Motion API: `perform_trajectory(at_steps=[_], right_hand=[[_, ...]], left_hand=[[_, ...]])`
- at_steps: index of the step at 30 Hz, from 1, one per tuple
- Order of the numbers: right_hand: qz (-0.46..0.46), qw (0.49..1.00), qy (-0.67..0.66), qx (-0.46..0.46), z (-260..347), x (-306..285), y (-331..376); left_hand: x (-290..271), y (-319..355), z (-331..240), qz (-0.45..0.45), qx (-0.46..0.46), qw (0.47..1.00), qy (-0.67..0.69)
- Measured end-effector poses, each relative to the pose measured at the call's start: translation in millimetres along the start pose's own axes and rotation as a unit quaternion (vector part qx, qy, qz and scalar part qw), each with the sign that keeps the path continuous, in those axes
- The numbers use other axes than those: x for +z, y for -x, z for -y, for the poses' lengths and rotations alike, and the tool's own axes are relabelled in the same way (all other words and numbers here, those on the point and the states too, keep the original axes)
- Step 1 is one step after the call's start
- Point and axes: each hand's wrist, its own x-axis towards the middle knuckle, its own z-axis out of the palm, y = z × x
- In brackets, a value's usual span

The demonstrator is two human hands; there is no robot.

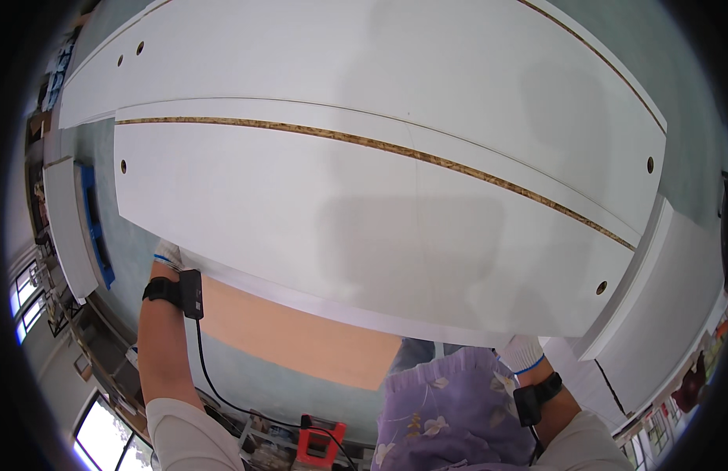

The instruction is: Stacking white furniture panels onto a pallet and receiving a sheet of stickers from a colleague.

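1. A large white laminated board (364, 235) fills most of the head view, held up close in front of the person, its near long edge running from lower left to lower right.
2. The left hand (167, 255), in a white glove, meets the board's near edge at its left end. Most of the hand is hidden behind the board, so whether the grip is closed on it cannot be told.
3. The right hand (522, 353), also in a white glove, sits under the near edge toward the right end. Its fingers are hidden too; the grip cannot be told.
4. Each wrist carries a black band; a black cable (211, 377) hangs from the left one.
5. A strip of bare chipboard core (395, 151) crosses the board lengthwise, and small round holes (124, 166) sit near its ends.
6. A second white panel (340, 55) lies just beyond it.
7. Below the near edge, a tan sheet (301, 337) lies on the greenish floor (128, 259), with a red tool (321, 439) farther down.
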Motion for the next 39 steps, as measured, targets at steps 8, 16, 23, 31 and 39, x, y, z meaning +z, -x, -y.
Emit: perform_trajectory(at_steps=[8,16,23,31,39], right_hand=[[-0.029,0.997,0.045,-0.047,4.3,-2.6,-3.6],[-0.02,0.993,0.116,-0.01,5.4,2.2,5.0],[0.026,0.983,-0.08,0.161,49.7,-18.6,-37.0],[-0.017,0.986,0.165,0.008,123.8,-0.8,-68.0],[0.173,0.192,0.951,-0.17,118.6,-0.5,-55.0]], left_hand=[[-2.9,-1.2,-4.0,-0.025,-0.014,1.0,0.007],[-73.0,17.4,1.4,-0.019,-0.048,0.999,0.011],[20.3,43.3,-8.4,-0.028,-0.116,0.99,0.07],[-10.3,69.5,-1.4,0.053,0.08,0.981,-0.169],[69.7,117.9,14.4,-0.045,0.06,0.991,-0.112]])
